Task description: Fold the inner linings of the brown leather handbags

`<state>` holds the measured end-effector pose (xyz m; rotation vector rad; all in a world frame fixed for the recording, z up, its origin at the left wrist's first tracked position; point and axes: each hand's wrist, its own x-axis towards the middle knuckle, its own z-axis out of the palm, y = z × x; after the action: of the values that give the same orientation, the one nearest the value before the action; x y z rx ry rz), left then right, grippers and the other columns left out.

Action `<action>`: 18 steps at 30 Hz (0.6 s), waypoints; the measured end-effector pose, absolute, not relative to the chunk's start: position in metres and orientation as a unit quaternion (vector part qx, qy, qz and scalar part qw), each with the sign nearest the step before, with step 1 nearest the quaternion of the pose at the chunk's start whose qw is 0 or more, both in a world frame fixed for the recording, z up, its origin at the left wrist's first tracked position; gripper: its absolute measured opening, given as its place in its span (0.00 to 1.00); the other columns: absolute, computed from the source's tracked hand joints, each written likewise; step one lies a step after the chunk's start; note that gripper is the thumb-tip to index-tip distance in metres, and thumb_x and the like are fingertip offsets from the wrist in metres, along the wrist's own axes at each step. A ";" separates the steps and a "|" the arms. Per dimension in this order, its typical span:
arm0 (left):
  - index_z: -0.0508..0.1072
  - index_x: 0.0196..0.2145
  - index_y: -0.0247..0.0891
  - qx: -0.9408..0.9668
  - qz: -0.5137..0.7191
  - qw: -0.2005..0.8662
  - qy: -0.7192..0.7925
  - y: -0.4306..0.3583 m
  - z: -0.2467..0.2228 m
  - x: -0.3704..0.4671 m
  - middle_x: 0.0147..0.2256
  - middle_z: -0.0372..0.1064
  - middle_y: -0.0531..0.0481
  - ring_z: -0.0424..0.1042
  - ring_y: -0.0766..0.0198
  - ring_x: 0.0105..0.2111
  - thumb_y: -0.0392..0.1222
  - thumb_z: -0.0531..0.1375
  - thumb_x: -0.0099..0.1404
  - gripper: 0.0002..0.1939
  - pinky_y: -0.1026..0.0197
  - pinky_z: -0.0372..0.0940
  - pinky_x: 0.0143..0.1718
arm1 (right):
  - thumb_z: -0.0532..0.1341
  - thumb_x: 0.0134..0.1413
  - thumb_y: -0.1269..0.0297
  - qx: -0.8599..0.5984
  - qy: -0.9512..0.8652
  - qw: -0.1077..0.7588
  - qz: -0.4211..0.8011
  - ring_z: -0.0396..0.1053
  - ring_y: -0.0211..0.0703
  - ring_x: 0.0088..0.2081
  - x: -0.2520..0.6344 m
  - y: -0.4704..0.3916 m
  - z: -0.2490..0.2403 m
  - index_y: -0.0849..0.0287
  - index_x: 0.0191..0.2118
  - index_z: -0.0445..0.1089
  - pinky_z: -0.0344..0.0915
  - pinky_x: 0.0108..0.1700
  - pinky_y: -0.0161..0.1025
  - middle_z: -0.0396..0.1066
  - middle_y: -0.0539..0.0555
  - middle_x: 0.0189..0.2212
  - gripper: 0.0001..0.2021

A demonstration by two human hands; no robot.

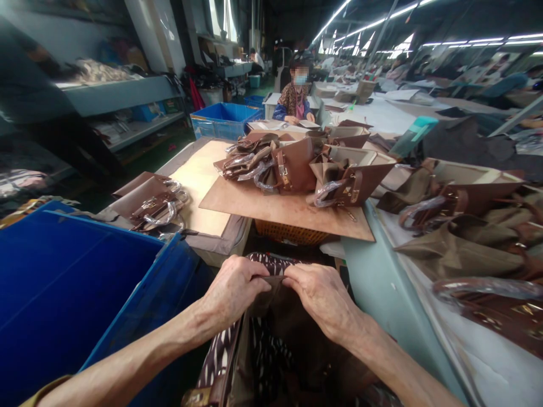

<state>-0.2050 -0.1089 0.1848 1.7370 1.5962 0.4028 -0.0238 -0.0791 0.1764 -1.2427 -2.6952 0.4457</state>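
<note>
A dark brown bag (pixel 297 322) rests on the lap, over patterned black-and-white cloth. My left hand (pixel 240 285) pinches its upper edge between thumb and fingers. Just to the right, my right hand (pixel 320 294) grips the same edge, with a short stretch of it showing between the two hands. The inside of the bag is dark and hard to make out. Near the lap's left side, a brown strap with a gold-coloured fitting (pixel 199 395) shows.
Brown bags (pixel 297 164) with plastic-wrapped handles stand on a brown board (pixel 263 206) ahead. More bags (pixel 462 243) lie on the right table. A blue bin (pixel 72 282) is at the left. A masked person (pixel 292 99) sits beyond the bags.
</note>
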 end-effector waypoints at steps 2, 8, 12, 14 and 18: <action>0.75 0.25 0.37 0.680 0.160 0.357 0.620 -0.110 0.183 -0.206 0.19 0.60 0.55 0.58 0.68 0.22 0.38 0.53 0.55 0.10 0.67 0.50 0.24 | 0.56 0.57 0.66 -0.404 -0.902 0.071 0.135 0.68 0.39 0.31 -0.022 -0.079 0.175 0.55 0.29 0.69 0.55 0.33 0.34 0.73 0.48 0.28 0.07; 0.73 0.21 0.37 0.697 0.165 0.339 0.609 -0.112 0.181 -0.202 0.18 0.58 0.56 0.56 0.70 0.21 0.37 0.53 0.55 0.11 0.67 0.48 0.23 | 0.57 0.56 0.65 -0.402 -0.908 0.059 0.101 0.67 0.41 0.31 -0.026 -0.083 0.179 0.57 0.29 0.68 0.53 0.32 0.37 0.72 0.49 0.28 0.06; 0.73 0.22 0.36 0.701 0.174 0.334 0.605 -0.112 0.182 -0.199 0.18 0.59 0.56 0.57 0.69 0.22 0.38 0.52 0.57 0.12 0.67 0.49 0.23 | 0.56 0.55 0.70 -0.378 -0.909 0.069 0.163 0.69 0.40 0.33 -0.035 -0.081 0.184 0.55 0.35 0.68 0.56 0.35 0.35 0.74 0.49 0.31 0.05; 0.73 0.24 0.36 0.694 0.170 0.337 0.613 -0.114 0.186 -0.199 0.20 0.62 0.55 0.59 0.68 0.23 0.37 0.53 0.55 0.09 0.67 0.50 0.24 | 0.54 0.57 0.69 -0.365 -0.906 0.052 0.207 0.70 0.39 0.33 -0.038 -0.078 0.187 0.54 0.33 0.69 0.57 0.34 0.33 0.74 0.48 0.31 0.08; 0.70 0.36 0.38 0.667 0.181 0.373 0.619 -0.123 0.195 -0.203 0.31 0.69 0.53 0.65 0.65 0.30 0.28 0.52 0.46 0.19 0.67 0.55 0.29 | 0.52 0.59 0.66 -0.375 -0.896 0.019 0.238 0.71 0.39 0.32 -0.043 -0.071 0.196 0.53 0.32 0.71 0.57 0.31 0.32 0.75 0.49 0.30 0.10</action>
<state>-0.2029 -0.1227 0.1954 1.7073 1.5867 0.4636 -0.0429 -0.0713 0.1955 -1.1649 -2.7809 0.7374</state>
